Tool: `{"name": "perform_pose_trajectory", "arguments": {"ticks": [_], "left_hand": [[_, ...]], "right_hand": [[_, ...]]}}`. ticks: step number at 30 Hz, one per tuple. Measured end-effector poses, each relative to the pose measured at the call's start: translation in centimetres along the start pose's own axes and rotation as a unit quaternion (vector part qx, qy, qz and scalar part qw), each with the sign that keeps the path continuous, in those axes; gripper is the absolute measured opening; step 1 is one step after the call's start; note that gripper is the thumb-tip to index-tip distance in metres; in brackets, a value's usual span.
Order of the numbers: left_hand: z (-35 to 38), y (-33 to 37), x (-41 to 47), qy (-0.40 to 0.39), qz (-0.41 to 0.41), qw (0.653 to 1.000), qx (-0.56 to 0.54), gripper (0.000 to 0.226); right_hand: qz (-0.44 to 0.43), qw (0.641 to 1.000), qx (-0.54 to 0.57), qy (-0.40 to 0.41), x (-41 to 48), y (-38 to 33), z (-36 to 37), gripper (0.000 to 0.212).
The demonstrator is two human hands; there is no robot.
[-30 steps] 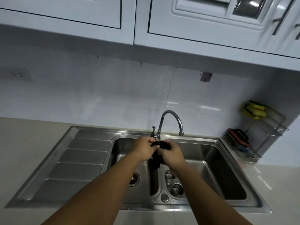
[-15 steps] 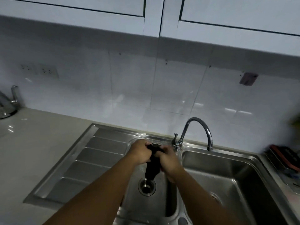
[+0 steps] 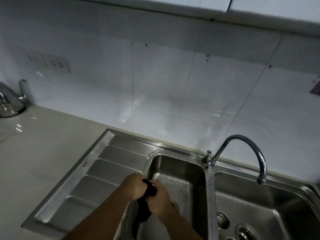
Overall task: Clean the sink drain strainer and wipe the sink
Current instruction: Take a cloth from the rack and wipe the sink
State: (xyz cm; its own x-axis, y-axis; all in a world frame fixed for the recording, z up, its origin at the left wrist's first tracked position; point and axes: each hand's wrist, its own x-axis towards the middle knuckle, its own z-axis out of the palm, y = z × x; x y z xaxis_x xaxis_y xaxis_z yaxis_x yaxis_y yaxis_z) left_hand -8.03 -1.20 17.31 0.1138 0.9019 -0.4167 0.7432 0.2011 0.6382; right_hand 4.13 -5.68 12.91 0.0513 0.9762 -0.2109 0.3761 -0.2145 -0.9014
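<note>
Both my hands grip a dark cloth [image 3: 146, 207] over the left basin [image 3: 174, 163] of the steel double sink. My left hand [image 3: 135, 186] holds the cloth's top from the left, my right hand [image 3: 160, 199] clasps it from the right, and the rest of the cloth hangs down into the basin. The left basin's drain is mostly hidden behind my right hand. In the right basin [image 3: 270, 201] lie a round strainer [image 3: 244, 232] and a smaller round metal piece [image 3: 222, 220] near the divider.
A curved chrome tap [image 3: 242, 153] rises at the sink's back rim, its spout over the right basin. The ribbed draining board [image 3: 97, 179] lies to the left, with beige countertop [image 3: 43, 153] beyond. A steel kettle [image 3: 8, 103] stands far left below wall sockets [image 3: 57, 64].
The view has swung left and down. My hands with the cloth have shifted from above the divider by the tap to above the left basin's near left side.
</note>
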Motion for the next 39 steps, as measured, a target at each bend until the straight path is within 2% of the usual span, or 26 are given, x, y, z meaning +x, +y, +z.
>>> {"name": "perform_pose_trajectory", "arguments": {"ticks": [3, 6, 14, 21, 25, 31, 35, 39], "left_hand": [[-0.6, -1.2, 1.3, -0.015, 0.017, 1.000, 0.021, 0.017], [-1.5, -1.6, 3.3, -0.007, 0.036, 0.999, 0.020, 0.022], [-2.6, -1.4, 8.1, 0.009, 0.086, 0.996, 0.029, 0.035], [-0.4, -4.2, 10.9, -0.025, 0.099, 0.990, 0.102, 0.043], [0.6, -5.2, 12.6, 0.005, 0.119, 0.974, 0.191, 0.041], [1.4, -6.4, 14.6, 0.034, 0.165, 0.960, 0.222, 0.076], [2.4, -6.9, 15.0, 0.066, 0.198, 0.935, 0.286, 0.063], [3.3, -7.9, 15.0, 0.096, 0.209, 0.933, 0.276, 0.061]], "right_hand": [[-0.011, 0.999, -0.005, 0.038, 1.3, 0.2, 1.3, 0.032], [-0.017, 0.998, -0.020, 0.058, 3.6, -0.5, 1.3, 0.026], [-0.013, 0.988, -0.128, 0.087, 10.6, -2.4, 1.2, 0.024], [0.003, 0.974, -0.207, 0.087, 12.7, 1.2, 4.2, 0.038], [-0.029, 0.966, -0.248, 0.064, 14.0, 2.6, 5.0, 0.038], [-0.104, 0.934, -0.331, 0.085, 18.5, 2.1, 3.6, 0.025], [-0.108, 0.920, -0.364, 0.096, 20.3, 2.2, 2.3, 0.024], [-0.043, 0.901, -0.426, 0.078, 21.5, 3.0, 1.6, 0.045]]}}
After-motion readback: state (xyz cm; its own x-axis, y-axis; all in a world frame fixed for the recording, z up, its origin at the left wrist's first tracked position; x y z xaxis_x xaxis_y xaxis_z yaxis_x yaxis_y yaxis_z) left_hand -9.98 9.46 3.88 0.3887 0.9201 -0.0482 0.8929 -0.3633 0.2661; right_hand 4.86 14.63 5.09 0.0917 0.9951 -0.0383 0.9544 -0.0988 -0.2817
